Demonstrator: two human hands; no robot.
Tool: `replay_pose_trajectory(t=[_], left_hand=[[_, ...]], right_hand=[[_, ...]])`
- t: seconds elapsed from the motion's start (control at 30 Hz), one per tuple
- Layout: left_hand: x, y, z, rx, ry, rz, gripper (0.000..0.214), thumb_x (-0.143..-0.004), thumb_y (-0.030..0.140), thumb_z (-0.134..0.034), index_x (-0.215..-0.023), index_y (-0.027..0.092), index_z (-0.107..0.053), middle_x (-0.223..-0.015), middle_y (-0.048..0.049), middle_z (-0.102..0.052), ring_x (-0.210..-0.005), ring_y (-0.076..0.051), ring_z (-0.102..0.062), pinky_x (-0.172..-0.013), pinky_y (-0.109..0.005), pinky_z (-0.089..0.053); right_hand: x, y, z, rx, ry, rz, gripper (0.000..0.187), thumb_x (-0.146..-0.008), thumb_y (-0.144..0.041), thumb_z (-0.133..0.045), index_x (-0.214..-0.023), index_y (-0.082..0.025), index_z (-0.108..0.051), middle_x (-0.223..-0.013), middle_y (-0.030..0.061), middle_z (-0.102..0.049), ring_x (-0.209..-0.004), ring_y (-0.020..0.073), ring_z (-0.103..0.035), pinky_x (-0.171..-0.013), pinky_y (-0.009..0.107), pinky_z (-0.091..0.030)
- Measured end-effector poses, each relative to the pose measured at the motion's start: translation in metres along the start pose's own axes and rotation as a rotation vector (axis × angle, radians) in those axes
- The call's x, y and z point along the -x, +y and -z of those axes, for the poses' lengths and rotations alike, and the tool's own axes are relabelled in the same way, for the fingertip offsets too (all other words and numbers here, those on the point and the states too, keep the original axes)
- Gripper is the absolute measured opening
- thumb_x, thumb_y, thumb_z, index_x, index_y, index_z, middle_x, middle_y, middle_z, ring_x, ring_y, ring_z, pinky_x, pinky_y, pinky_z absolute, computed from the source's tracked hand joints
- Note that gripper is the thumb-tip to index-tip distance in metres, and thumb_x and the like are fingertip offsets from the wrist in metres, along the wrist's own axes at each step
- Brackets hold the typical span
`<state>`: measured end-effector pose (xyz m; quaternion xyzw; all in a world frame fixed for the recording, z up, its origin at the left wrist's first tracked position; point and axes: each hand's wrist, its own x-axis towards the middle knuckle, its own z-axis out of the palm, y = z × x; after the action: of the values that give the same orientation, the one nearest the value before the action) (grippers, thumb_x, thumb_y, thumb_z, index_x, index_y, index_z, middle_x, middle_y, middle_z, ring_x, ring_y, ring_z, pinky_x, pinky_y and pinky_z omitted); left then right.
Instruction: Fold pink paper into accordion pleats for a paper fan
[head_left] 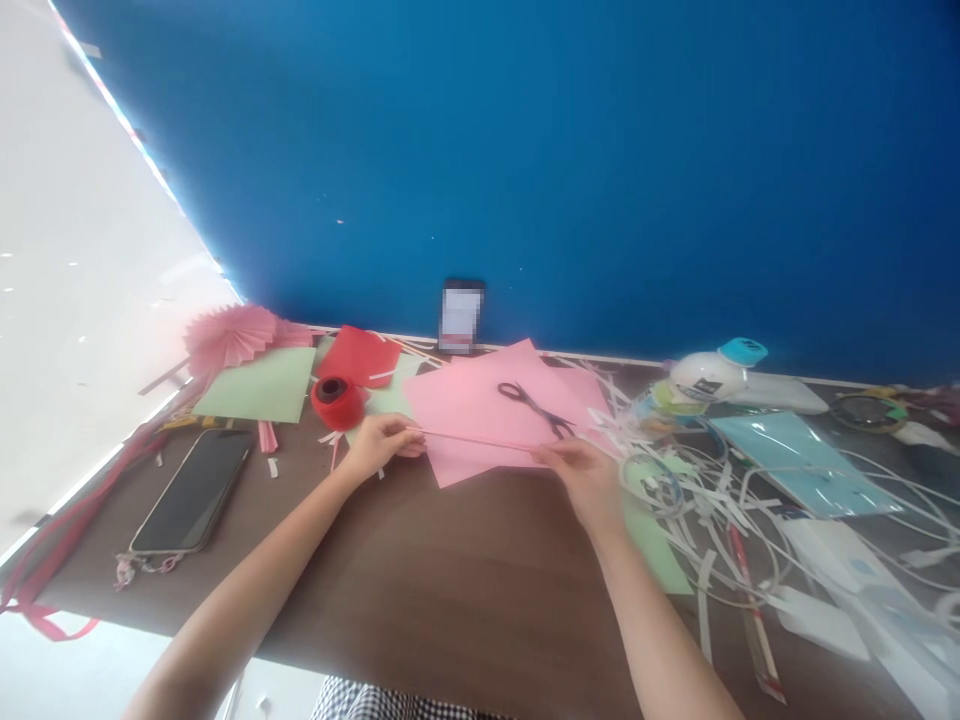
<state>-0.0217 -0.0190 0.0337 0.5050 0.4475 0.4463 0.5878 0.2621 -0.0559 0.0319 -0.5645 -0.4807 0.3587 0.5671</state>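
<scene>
Pinched at both ends, a thin pink strip (480, 437) stretches almost straight between the left hand (384, 446) and the right hand (583, 475), each closing thumb and fingers on it. It crosses the near part of the pink sheets (457, 400), flat, smooth paper overlapping at angles on the brown table (420, 590). Dark scissors (534, 408) rest on this paper. Farther right is a rounded white bottle (705, 378) with a blue cap, its contents hidden; near it, a flat blue packet (806, 465) shines like plastic, what it holds unclear. Narrow white strips (705, 575) curl among cords. Beyond the left hand, red ribbon (341, 408) wraps a dark hollow core, and a pleated pink fan (232, 338) spreads behind a green sheet (259, 385).
</scene>
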Motion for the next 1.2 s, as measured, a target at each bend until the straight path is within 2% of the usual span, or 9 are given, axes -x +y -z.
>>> replay_pose_trajectory(t=[0.13,0.27,0.4,0.53,0.63,0.8,0.9,1.0,1.2], left_hand=[[0.0,0.0,0.001,0.112,-0.032,0.035,0.024,-0.06,0.03,-0.073,-0.07,0.01,-0.063,-0.072,-0.0103,-0.069,-0.075,-0.024,-0.066,-0.075,-0.04,-0.054],[0.0,-0.004,0.003,0.11,-0.022,0.006,0.024,-0.059,0.03,-0.073,-0.07,0.011,-0.063,-0.083,-0.012,-0.069,-0.083,-0.025,-0.065,-0.085,-0.043,-0.048],[0.0,-0.006,0.002,0.192,-0.028,-0.017,0.022,-0.06,0.029,-0.073,-0.065,0.011,-0.061,-0.093,-0.0135,-0.067,-0.088,-0.024,-0.063,-0.089,-0.044,-0.045],[0.0,-0.008,-0.003,0.257,0.066,-0.069,0.023,-0.06,0.029,-0.073,-0.062,0.012,-0.058,-0.089,-0.0122,-0.068,-0.085,-0.022,-0.064,-0.088,-0.043,-0.047],[-0.001,-0.008,-0.006,0.268,0.131,-0.083,0.026,-0.059,0.029,-0.074,-0.073,0.012,-0.059,-0.083,-0.011,-0.069,-0.078,-0.02,-0.065,-0.085,-0.042,-0.048],[-0.003,-0.005,-0.011,0.366,0.134,-0.091,0.043,-0.058,0.027,-0.074,-0.094,0.017,-0.051,-0.076,-0.0069,-0.069,-0.076,-0.019,-0.066,-0.084,-0.043,-0.047],[-0.009,-0.001,-0.021,0.453,0.168,-0.062,0.04,-0.059,0.024,-0.074,-0.092,0.015,-0.053,-0.077,-0.0083,-0.069,-0.082,-0.021,-0.065,-0.085,-0.041,-0.047],[-0.02,-0.001,-0.036,0.641,0.26,-0.041,0.036,-0.061,0.02,-0.073,-0.092,0.014,-0.057,-0.082,-0.0076,-0.069,-0.085,-0.02,-0.064,-0.087,-0.04,-0.046],[-0.035,-0.015,-0.063,0.822,0.459,-0.057,0.023,-0.066,0.02,-0.07,-0.086,0.012,-0.062,-0.082,-0.0077,-0.068,-0.086,-0.018,-0.064,-0.089,-0.035,-0.045]], right_hand=[[0.0,-0.001,0.001,0.039,-0.012,0.036,0.016,-0.058,-0.032,-0.073,-0.065,-0.02,-0.064,-0.062,0.0003,-0.066,-0.061,0.0179,-0.064,-0.069,0.035,-0.051],[0.0,0.002,-0.001,0.082,-0.016,0.094,0.014,-0.06,-0.031,-0.072,-0.063,-0.02,-0.064,-0.059,-0.001,-0.065,-0.057,0.0157,-0.062,-0.077,0.037,-0.049],[0.002,0.001,-0.004,0.061,-0.015,0.057,0.016,-0.06,-0.031,-0.072,-0.065,-0.019,-0.065,-0.064,0.0009,-0.066,-0.062,0.0176,-0.063,-0.066,0.033,-0.051],[0.005,-0.001,-0.009,0.088,-0.021,0.062,0.015,-0.061,-0.03,-0.072,-0.065,-0.018,-0.065,-0.064,0.0016,-0.066,-0.064,0.0173,-0.063,-0.066,0.031,-0.05],[0.006,0.001,-0.012,0.099,-0.011,0.06,0.015,-0.061,-0.031,-0.071,-0.065,-0.018,-0.065,-0.063,0.0016,-0.066,-0.064,0.0169,-0.062,-0.066,0.031,-0.05],[0.007,0.007,-0.014,0.081,0.016,0.029,0.016,-0.062,-0.031,-0.071,-0.066,-0.017,-0.064,-0.064,0.0018,-0.065,-0.064,0.0162,-0.061,-0.066,0.03,-0.049],[0.007,0.011,-0.014,0.021,0.023,0.012,0.018,-0.062,-0.032,-0.071,-0.067,-0.017,-0.063,-0.064,0.0017,-0.065,-0.064,0.0162,-0.062,-0.066,0.031,-0.05],[0.006,0.013,-0.013,-0.047,0.037,-0.003,0.019,-0.06,-0.033,-0.071,-0.066,-0.017,-0.062,-0.063,0.0013,-0.065,-0.064,0.0168,-0.063,-0.066,0.031,-0.05],[0.002,0.02,-0.01,-0.143,0.07,-0.081,0.022,-0.056,-0.031,-0.074,-0.067,-0.017,-0.062,-0.06,0.0001,-0.064,-0.058,0.0169,-0.063,-0.063,0.032,-0.051]])
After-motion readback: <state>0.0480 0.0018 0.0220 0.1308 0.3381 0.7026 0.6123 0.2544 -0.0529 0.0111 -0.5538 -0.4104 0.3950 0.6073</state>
